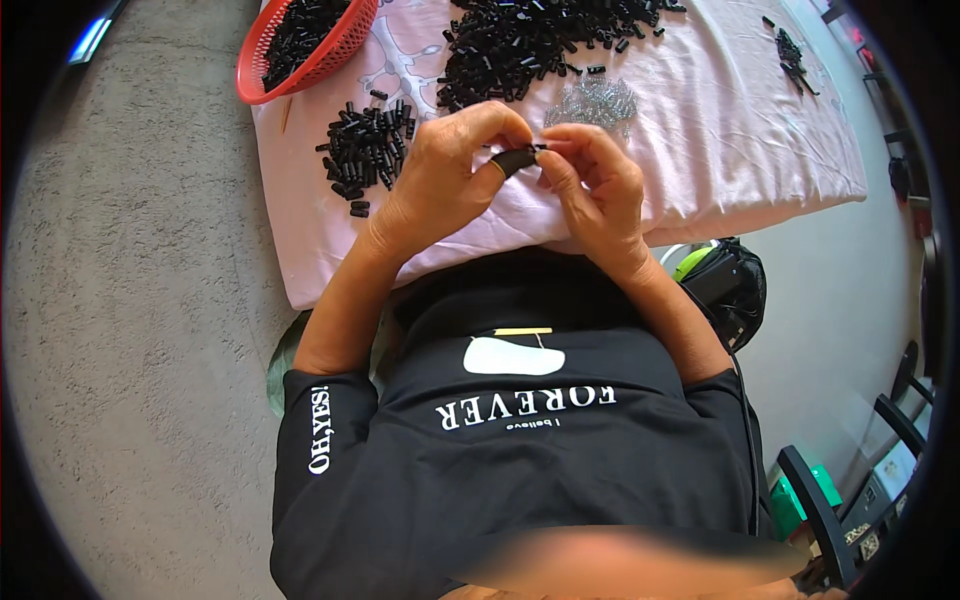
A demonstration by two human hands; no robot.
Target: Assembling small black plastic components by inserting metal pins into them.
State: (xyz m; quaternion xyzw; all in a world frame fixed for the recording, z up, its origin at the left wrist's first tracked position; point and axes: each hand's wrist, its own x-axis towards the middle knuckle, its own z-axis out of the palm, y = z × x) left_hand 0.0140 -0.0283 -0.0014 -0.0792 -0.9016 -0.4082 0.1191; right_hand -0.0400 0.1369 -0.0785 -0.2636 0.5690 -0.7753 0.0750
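Note:
My left hand (440, 180) and my right hand (605, 190) meet fingertip to fingertip over the near part of the cloth-covered table. A black cover with a yellow edge (515, 161) sits on my left thumb. Both hands are closed in a pinch around a small black part (540, 148), mostly hidden by the fingers. Just beyond my right hand lies a pile of small, shiny, silvery pieces, perhaps springs (592, 102). Left of my left hand is a heap of short black cylindrical pieces (365, 145).
A large heap of black parts (530, 50) spreads across the table's far side. The red plastic basket (318, 72) at far left holds more. A smaller black pile (790, 58) lies at right. Pink patterned cloth (720, 150) covers the table; a black bag (735, 290) stands below its right edge.

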